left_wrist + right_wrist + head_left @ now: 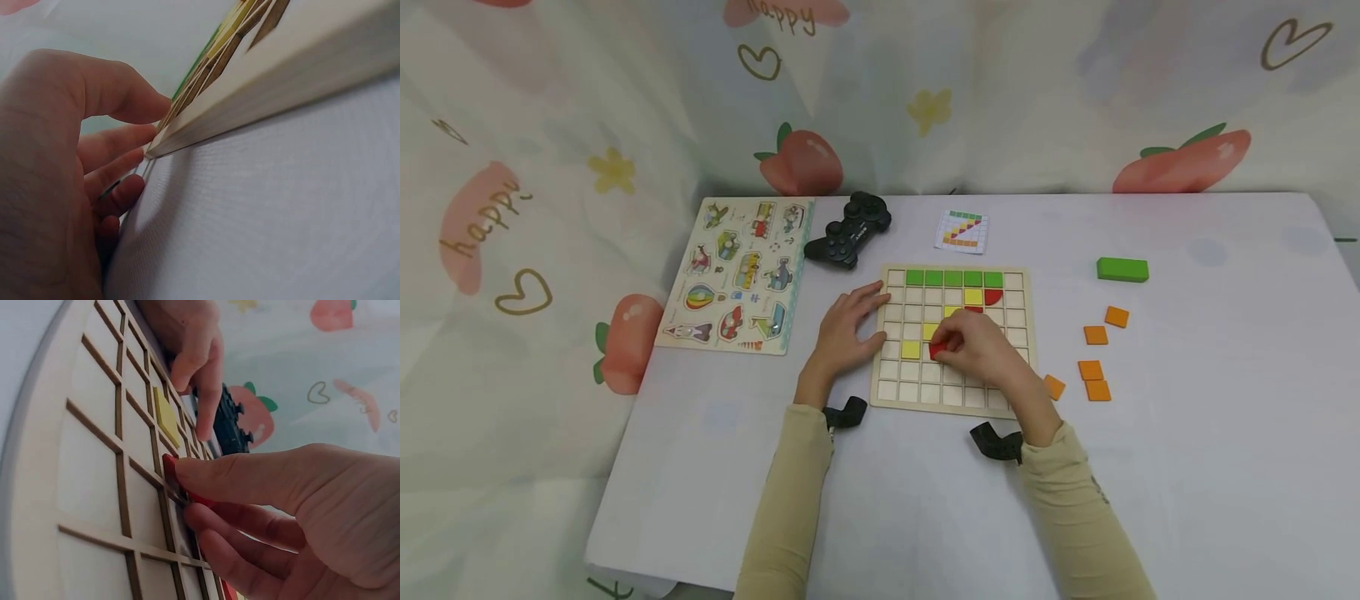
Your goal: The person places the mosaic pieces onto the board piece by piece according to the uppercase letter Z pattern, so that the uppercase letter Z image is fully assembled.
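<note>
A wooden grid board (876,385) lies on the table in the head view. Along its far row runs a line of green square tiles (953,278). Yellow tiles (911,349) step diagonally across it, and a red quarter-round piece (993,297) sits beside the farthest yellow one. My right hand (981,348) pinches a small red piece (170,467) between thumb and fingers, right at a cell beside the nearest yellow tile; the fingers partly hide its shape. My left hand (842,332) rests on the board's left edge, fingers extended and thumb touching the rim.
Several orange tiles (1096,335) and a green block (1122,270) lie right of the board. Behind it are a small pattern card (962,232) and a black game controller (850,231). A picture puzzle board (737,283) lies at the left.
</note>
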`<state>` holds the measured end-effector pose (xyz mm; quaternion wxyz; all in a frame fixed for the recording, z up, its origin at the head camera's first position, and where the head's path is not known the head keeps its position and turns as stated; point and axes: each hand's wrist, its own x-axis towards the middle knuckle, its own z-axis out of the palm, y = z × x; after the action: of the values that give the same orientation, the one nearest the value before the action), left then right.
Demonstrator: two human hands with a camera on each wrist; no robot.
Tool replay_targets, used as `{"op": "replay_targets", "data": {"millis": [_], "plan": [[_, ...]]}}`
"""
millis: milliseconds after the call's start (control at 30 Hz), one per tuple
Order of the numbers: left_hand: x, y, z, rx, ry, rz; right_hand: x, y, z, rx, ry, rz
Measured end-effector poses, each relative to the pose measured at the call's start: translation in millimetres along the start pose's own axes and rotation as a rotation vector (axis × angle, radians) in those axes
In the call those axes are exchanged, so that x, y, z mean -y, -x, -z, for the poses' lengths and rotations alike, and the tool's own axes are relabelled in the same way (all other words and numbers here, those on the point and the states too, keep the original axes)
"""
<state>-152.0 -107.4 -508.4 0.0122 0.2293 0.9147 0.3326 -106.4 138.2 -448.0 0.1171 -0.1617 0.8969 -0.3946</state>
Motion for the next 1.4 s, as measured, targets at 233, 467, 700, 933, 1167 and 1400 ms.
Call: {"op": "replay_targets", "data": {"millis": [233,467,700,933,1167,1400], "plan": [[0.0,-0.1,0.4,-0.005,0.004,-0.002,2.1,-2.9,-9.6,-0.036,0.027,0.033],[-0.4,-0.2,1.0,-0.004,-0.005,-0.006,2.1,-3.1,-11.5,-0.040,0.056,0.040],[-1.2,0.2,1.9,0.007,0.000,0.002,1.7,-3.0,-11.9,-0.048,0.130,0.045],[-1.0,-0.9,0.9,0.000,0.007,-0.002,0.1,0.2,0.4,-0.066,0.075,0.025],[0.3,-2.3,-0.6,0.006,-0.006,0.009,-32.9,19.4,45.2,-0.281,0.071,-0.168],[0.6,-0.6,-0.6,-0.006,-0.001,0.011,-72.5,51.0,85.8,-0.466,0.094,-0.404]]}}
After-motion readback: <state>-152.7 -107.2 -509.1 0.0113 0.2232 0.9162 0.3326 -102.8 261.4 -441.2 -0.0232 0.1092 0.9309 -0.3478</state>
